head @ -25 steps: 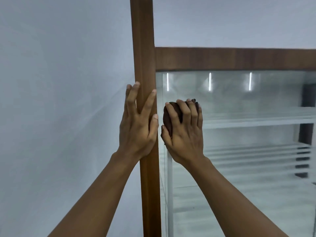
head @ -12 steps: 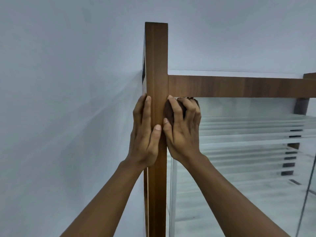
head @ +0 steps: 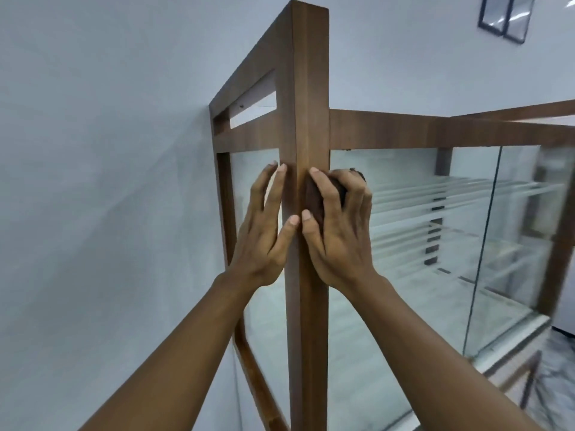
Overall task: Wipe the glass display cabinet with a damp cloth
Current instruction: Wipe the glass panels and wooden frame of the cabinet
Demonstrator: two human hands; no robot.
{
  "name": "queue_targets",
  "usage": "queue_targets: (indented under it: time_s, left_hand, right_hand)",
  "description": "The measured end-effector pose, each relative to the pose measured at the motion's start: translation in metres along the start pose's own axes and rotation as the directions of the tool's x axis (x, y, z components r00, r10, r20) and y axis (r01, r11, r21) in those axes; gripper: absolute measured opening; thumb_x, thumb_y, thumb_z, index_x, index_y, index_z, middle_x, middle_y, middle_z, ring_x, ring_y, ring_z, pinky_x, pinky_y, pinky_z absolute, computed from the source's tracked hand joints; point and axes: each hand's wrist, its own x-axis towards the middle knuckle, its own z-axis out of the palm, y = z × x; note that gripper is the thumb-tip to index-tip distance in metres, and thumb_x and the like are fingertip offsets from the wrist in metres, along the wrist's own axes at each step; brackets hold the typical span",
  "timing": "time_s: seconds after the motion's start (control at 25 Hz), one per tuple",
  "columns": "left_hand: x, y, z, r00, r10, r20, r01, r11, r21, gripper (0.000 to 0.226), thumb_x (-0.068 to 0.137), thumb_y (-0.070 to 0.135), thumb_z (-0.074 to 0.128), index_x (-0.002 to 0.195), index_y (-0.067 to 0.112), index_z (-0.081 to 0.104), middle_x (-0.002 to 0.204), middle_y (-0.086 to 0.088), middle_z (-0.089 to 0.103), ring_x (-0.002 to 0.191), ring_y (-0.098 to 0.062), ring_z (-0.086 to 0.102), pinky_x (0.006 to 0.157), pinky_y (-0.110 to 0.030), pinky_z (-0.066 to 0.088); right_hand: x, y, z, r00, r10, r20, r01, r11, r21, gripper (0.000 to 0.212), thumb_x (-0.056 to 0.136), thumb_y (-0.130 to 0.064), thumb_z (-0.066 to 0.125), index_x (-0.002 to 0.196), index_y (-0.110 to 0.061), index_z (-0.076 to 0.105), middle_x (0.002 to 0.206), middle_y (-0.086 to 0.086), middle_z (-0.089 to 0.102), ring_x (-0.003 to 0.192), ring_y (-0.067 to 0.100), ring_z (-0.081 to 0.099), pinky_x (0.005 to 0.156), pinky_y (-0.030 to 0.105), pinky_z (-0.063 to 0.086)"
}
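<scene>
The glass display cabinet has a brown wooden frame, and its corner post [head: 309, 88] runs up the middle of the view. My left hand [head: 264, 231] rests flat on the left face of that post, fingers straight. My right hand [head: 339, 234] grips a bunched dark brown cloth [head: 312, 197] and presses it against the front glass pane [head: 420, 244] right beside the post, just under the top rail [head: 435, 129]. Most of the cloth is hidden under my fingers.
A pale wall [head: 109, 181] stands close on the left of the cabinet. Glass shelves [head: 451, 188] show inside. A vertical seam [head: 485, 244] divides the front glass. A dark-framed window [head: 504, 17] is high at the right. A marbled floor [head: 553, 384] shows at the bottom right.
The view has swung up and left, so the cabinet's side panel and top now show. My right hand with the cloth has moved up the glass to just below the top rail. My left hand stays on the post.
</scene>
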Motion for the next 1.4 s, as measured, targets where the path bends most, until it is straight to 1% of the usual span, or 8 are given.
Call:
queue_targets:
  time_s: [0.36, 0.6, 0.72, 0.88, 0.96, 1.16, 1.24, 1.4]
  left_hand:
    - [0.000, -0.022, 0.000, 0.993, 0.035, 0.112, -0.018, 0.988, -0.153, 0.063, 0.099, 0.051, 0.040, 0.156, 0.040, 0.014, 0.166, 0.002, 0.019, 0.149, 0.001, 0.022, 0.111, -0.003, 0.024]
    - [0.011, -0.049, 0.008, 0.993, 0.100, 0.067, -0.084, 0.974, -0.210, 0.066, 0.096, 0.064, 0.040, 0.155, 0.042, 0.019, 0.166, 0.006, 0.018, 0.152, -0.014, 0.024, 0.118, -0.040, 0.035]
    - [0.020, -0.061, 0.013, 0.987, 0.152, 0.046, -0.137, 0.961, -0.240, 0.068, 0.094, 0.072, 0.037, 0.153, 0.042, 0.022, 0.164, 0.004, 0.020, 0.152, -0.018, 0.024, 0.119, -0.054, 0.036]
    - [0.034, -0.079, 0.018, 0.971, 0.237, 0.003, -0.231, 0.946, -0.226, 0.071, 0.092, 0.076, 0.034, 0.152, 0.039, 0.027, 0.162, -0.001, 0.024, 0.151, -0.023, 0.026, 0.120, -0.053, 0.031]
    - [0.039, -0.088, 0.018, 0.971, 0.239, 0.006, -0.230, 0.941, -0.248, 0.072, 0.091, 0.076, 0.036, 0.153, 0.038, 0.030, 0.162, -0.004, 0.024, 0.151, -0.025, 0.024, 0.122, -0.051, 0.027]
    - [0.045, -0.114, 0.014, 0.954, 0.296, 0.046, -0.276, 0.929, -0.247, 0.076, 0.092, 0.075, 0.032, 0.153, 0.031, 0.040, 0.161, -0.009, 0.027, 0.151, -0.029, 0.023, 0.122, -0.055, 0.026]
    - [0.049, -0.126, 0.015, 0.953, 0.301, 0.034, -0.284, 0.926, -0.248, 0.075, 0.092, 0.075, 0.032, 0.152, 0.031, 0.041, 0.161, -0.010, 0.026, 0.150, -0.030, 0.023, 0.122, -0.056, 0.025]
    - [0.053, -0.156, 0.019, 0.956, 0.292, 0.034, -0.276, 0.931, -0.237, 0.072, 0.090, 0.069, 0.044, 0.153, 0.032, 0.040, 0.161, -0.010, 0.026, 0.151, -0.031, 0.021, 0.123, -0.053, 0.022]
  right_hand:
    - [-0.012, -0.021, 0.001, 0.991, 0.136, 0.002, -0.136, 0.990, -0.030, 0.057, 0.096, -0.033, 0.050, 0.150, -0.022, 0.034, 0.146, 0.002, 0.028, 0.140, 0.024, 0.032, 0.117, 0.043, 0.038]
    - [0.006, -0.036, 0.013, 0.990, 0.128, -0.066, -0.133, 0.987, -0.088, 0.055, 0.093, -0.032, 0.049, 0.146, -0.026, 0.036, 0.144, -0.002, 0.030, 0.139, 0.019, 0.032, 0.117, 0.018, 0.028]
    - [0.012, -0.044, 0.018, 0.982, 0.151, -0.117, -0.168, 0.973, -0.156, 0.055, 0.094, -0.033, 0.048, 0.146, -0.028, 0.035, 0.144, -0.003, 0.030, 0.139, 0.012, 0.029, 0.117, 0.022, 0.032]
    - [0.005, -0.051, 0.026, 0.982, 0.080, -0.169, -0.137, 0.923, -0.359, 0.054, 0.095, -0.030, 0.051, 0.147, -0.025, 0.036, 0.143, -0.001, 0.029, 0.138, 0.016, 0.030, 0.116, 0.033, 0.035]
    - [0.002, -0.058, 0.034, 0.985, 0.030, -0.172, -0.126, 0.803, -0.583, 0.053, 0.096, -0.030, 0.052, 0.147, -0.021, 0.037, 0.145, 0.004, 0.028, 0.139, 0.029, 0.031, 0.118, 0.040, 0.033]
    - [0.011, -0.062, 0.059, 1.000, -0.013, -0.027, -0.023, 0.264, -0.964, 0.057, 0.097, -0.026, 0.056, 0.149, -0.011, 0.040, 0.144, 0.013, 0.029, 0.141, 0.036, 0.026, 0.125, 0.054, 0.019]
    - [0.018, -0.061, 0.066, 1.000, -0.009, 0.004, 0.005, 0.159, -0.987, 0.056, 0.097, -0.025, 0.054, 0.149, -0.010, 0.038, 0.143, 0.014, 0.031, 0.141, 0.036, 0.027, 0.126, 0.053, 0.015]
    - [0.023, -0.057, 0.080, 0.996, 0.017, 0.092, 0.090, 0.086, -0.992, 0.053, 0.098, -0.022, 0.053, 0.147, -0.009, 0.039, 0.143, 0.015, 0.033, 0.141, 0.037, 0.029, 0.126, 0.054, 0.016]
